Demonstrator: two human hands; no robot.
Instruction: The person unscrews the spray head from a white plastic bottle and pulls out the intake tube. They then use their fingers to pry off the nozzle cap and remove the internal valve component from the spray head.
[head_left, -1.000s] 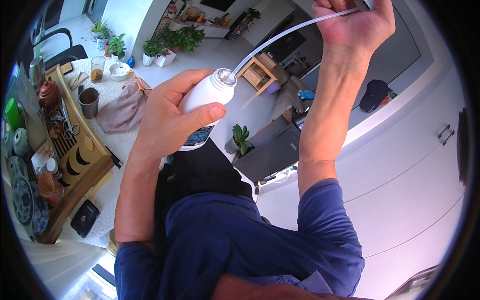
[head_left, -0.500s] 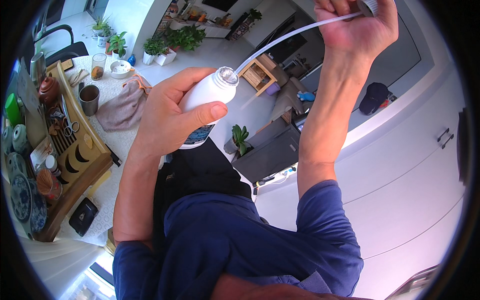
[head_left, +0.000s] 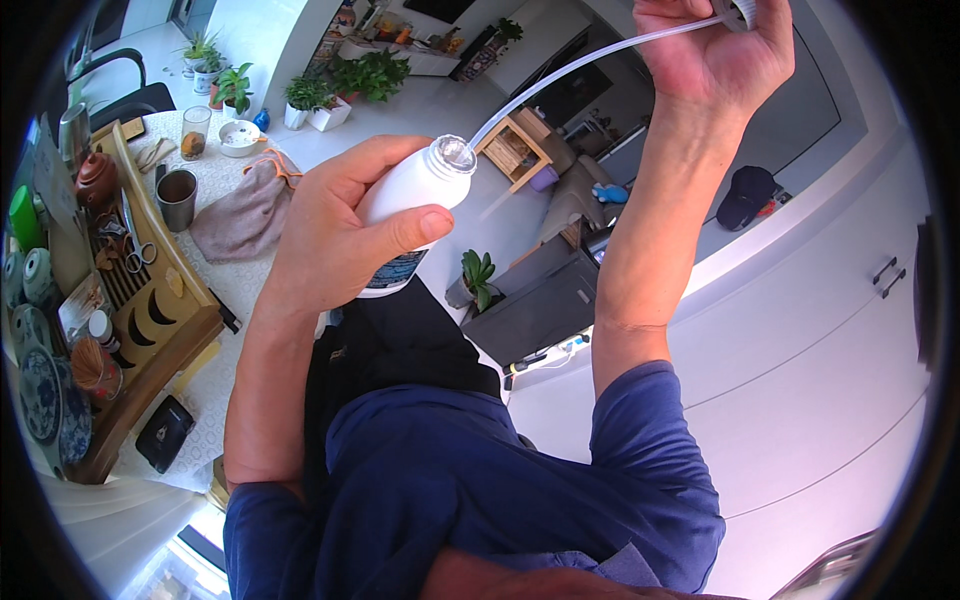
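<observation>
My left hand (head_left: pixel 335 225) grips a white plastic bottle (head_left: pixel 405 205) with a dark label, its open neck tilted up and to the right. A long thin translucent tube (head_left: pixel 580 65) runs from just at the bottle's mouth up to my right hand (head_left: pixel 715 50), raised high at the top of the picture. That hand is closed on the tube's upper end, where a small white pump head shows at the top edge. The tube's lower tip sits at the rim of the bottle's mouth.
A round table (head_left: pixel 235 290) at left carries a wooden tea tray (head_left: pixel 150 310), a brown teapot (head_left: pixel 95 180), cups, a folded beige cloth (head_left: pixel 240 215) and a black phone (head_left: pixel 165 432). Potted plants (head_left: pixel 365 75) stand beyond. White cabinets (head_left: pixel 830 360) fill the right.
My right hand has lifted a little higher, drawing the tube further out, so its tip now sits at the bottle's mouth. My left hand keeps the bottle nearly still.
</observation>
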